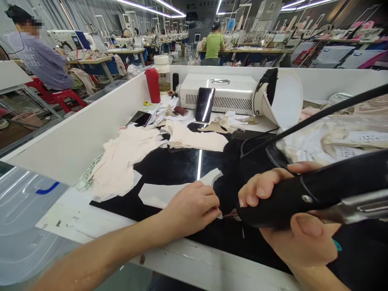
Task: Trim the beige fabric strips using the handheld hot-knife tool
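Observation:
My left hand rests on the black work surface, fingers bent and pressed together at the near right edge of a pale cut fabric piece. The fingertips are partly hidden, but they seem to pinch that edge. My right hand wraps round a thick black handle with a metal lever-like part along its side. The handle fills the near right, and its working end cannot be made out. Beyond my hands lie a stack of pale cut pieces and a looser heap of pale pieces.
A black cable crosses at the right, before plastic-wrapped goods. Behind stand a white vented box, a phone, a red cup and a white cone-shaped shade. A low white wall borders the left. Two people sit farther off.

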A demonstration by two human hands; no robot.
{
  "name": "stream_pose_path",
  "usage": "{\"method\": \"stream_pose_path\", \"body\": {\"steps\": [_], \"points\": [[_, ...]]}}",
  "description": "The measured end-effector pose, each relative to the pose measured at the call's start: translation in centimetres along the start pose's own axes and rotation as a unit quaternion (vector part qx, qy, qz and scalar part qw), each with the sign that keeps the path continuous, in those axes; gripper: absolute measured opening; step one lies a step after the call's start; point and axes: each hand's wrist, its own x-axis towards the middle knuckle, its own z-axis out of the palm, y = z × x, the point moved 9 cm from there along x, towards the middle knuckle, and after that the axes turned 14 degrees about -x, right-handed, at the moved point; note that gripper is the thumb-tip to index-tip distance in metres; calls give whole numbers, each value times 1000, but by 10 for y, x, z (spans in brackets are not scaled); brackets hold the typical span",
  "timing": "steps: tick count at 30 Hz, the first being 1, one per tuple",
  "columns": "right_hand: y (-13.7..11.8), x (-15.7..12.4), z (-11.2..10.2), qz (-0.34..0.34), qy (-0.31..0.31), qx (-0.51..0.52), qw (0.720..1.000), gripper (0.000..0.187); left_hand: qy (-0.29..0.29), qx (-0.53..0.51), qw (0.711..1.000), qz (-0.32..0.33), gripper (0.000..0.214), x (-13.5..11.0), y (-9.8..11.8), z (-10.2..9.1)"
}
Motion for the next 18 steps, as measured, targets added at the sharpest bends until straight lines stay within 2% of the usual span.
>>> {"method": "stream_pose_path", "body": {"steps": [5,18], "points": [[-1,1,1,0,-8,-1,1000,45,6,11,1000,2,25,0,1,0],[-2,0,-2,1,-2,-14,1000,46,4,-16,999,30,13,-6,1,-5]]}}
